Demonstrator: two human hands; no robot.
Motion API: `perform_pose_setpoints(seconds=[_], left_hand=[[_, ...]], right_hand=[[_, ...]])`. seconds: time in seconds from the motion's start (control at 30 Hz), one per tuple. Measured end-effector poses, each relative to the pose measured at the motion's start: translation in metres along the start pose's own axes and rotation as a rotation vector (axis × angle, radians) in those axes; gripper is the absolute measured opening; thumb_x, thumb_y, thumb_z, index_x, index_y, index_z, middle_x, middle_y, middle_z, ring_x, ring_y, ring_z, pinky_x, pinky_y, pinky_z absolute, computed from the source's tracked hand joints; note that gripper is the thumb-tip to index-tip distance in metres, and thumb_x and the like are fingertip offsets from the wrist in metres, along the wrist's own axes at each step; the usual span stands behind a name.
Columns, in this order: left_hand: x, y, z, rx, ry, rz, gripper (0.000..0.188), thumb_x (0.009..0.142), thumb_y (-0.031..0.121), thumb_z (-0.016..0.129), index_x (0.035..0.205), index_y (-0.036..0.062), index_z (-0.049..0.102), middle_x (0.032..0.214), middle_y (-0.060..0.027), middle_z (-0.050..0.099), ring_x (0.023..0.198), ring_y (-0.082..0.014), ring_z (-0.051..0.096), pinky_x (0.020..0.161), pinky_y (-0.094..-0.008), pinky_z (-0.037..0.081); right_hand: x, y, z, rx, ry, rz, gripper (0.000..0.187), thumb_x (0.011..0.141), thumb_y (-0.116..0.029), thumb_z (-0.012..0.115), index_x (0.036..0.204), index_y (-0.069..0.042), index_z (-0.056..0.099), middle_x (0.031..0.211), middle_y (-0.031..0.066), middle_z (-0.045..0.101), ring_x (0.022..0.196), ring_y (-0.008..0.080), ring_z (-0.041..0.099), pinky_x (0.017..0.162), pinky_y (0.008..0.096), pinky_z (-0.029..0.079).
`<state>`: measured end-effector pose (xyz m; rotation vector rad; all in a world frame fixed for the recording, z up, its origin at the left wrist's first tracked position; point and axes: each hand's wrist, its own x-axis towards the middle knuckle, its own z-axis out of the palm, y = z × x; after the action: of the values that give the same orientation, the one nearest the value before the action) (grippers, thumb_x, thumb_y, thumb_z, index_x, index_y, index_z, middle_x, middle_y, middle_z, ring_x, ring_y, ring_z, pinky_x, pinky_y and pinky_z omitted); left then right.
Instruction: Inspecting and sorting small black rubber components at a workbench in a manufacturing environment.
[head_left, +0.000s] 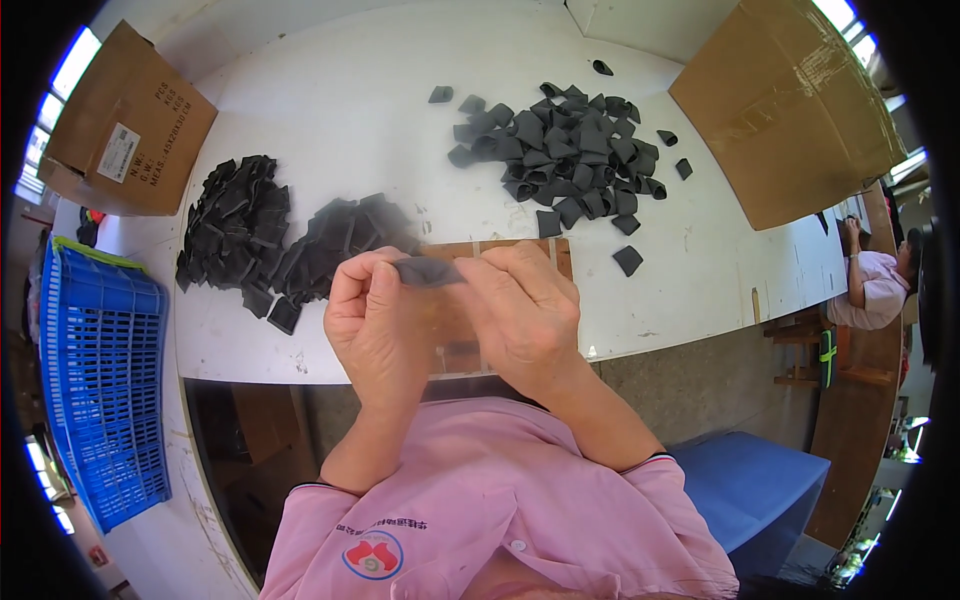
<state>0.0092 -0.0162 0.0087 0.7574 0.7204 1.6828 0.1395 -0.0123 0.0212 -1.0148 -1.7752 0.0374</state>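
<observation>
Between my two hands, above the near edge of the white table, is a small dark grey fabric piece (428,271). My left hand (372,315) pinches its left end between thumb and fingers. The right end is gripped by my right hand (525,310), whose fingers are curled and partly hide it. Beneath the hands lies a brown board (555,250) with pale strips. To the left are two heaps of flat black pieces, one farther left (235,220) and one close by my left hand (340,240). A loose pile of dark grey tube-like pieces (575,150) spreads beyond my right hand.
Cardboard boxes stand at the far left (130,125) and far right (790,110) of the white table (360,120). A blue plastic basket (105,390) is at the left side. A blue stool-like block (745,485) stands at lower right. Another person (870,280) sits at the right.
</observation>
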Motion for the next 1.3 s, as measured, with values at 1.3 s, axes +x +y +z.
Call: perform_pose_setpoints(seconds=[1.3], left_hand=[[0.067, -0.045, -0.081, 1.391, -0.388, 0.196, 0.016, 0.079, 0.009, 0.063, 0.091, -0.001, 0.061, 0.089, -0.0171, 0.061, 0.081, -0.0296, 0.06, 0.07, -0.0359, 0.048]], right_hand=[[0.026, 0.055, -0.017, 0.63, 0.112, 0.858, 0.026, 0.093, -0.021, 0.052, 0.09, 0.001, 0.064, 0.066, 0.0004, 0.057, 0.055, 0.0052, 0.047, 0.051, 0.0192, 0.039]])
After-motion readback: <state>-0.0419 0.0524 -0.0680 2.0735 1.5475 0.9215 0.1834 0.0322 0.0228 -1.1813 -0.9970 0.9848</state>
